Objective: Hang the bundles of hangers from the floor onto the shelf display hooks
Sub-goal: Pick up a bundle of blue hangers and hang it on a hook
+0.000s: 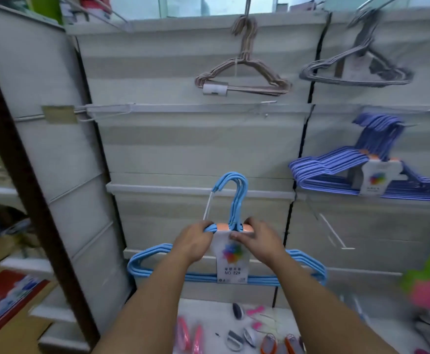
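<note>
Three bundles hung at 12–3 o'clock; left hand (194,241) and right hand (257,237) fingers curled gripping light-blue bundle (230,277), not yet hooked.

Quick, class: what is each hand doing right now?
Left hand: grips the bundle of light blue plastic-coated hangers at its neck.
Right hand: grips the same bundle, by the card label.

Pink item (428,297) (right edge) blurred, cropped

The blue hangers (234,278) in my grip look smooth, coated; their label (232,256) is glossy white paper.
</note>
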